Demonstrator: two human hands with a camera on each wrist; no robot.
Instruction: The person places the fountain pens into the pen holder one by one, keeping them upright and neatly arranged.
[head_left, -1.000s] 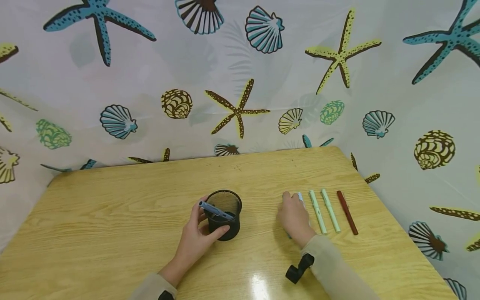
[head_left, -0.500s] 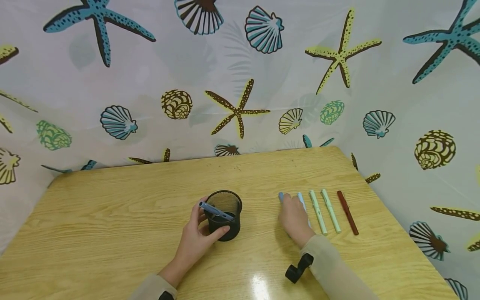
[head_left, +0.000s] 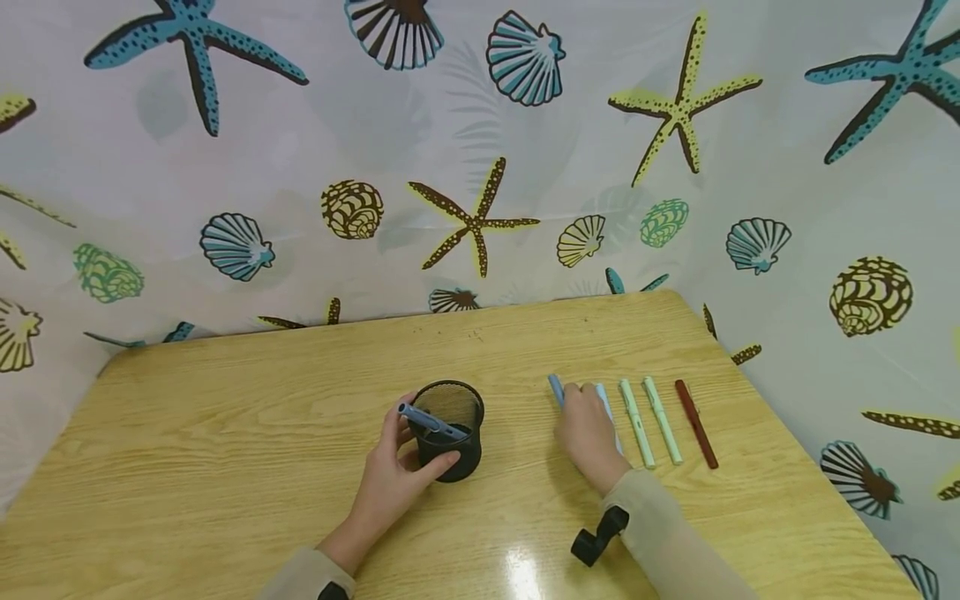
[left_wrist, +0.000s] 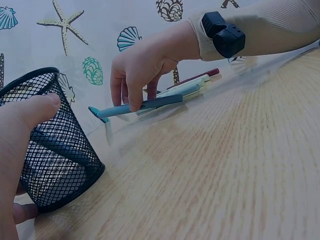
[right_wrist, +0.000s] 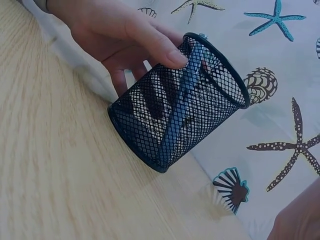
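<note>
My left hand (head_left: 393,479) grips a black mesh pen cup (head_left: 461,462) that stands upright on the table, thumb across its near side. A blue-grey pen (head_left: 429,420) leans inside, its end poking over the left rim; the mesh shows it slanting down in the right wrist view. To the right, my right hand (head_left: 588,433) pinches a blue pen (left_wrist: 167,101) from above, with the fingertips on its barrel. In the head view only one end of that pen shows past the knuckles. Beside this hand lies a light blue pen (head_left: 602,397), partly covered by it.
Two pale green pens (head_left: 637,425) and a dark red pen (head_left: 696,423) lie in a row right of the right hand. The wooden table (head_left: 247,433) meets a hanging cloth (head_left: 420,125) with shell and starfish prints at the back and right.
The blue pen's far end has come out from behind my right hand and shifted up and left. My left hand, the cup and the other pens have stayed in place.
</note>
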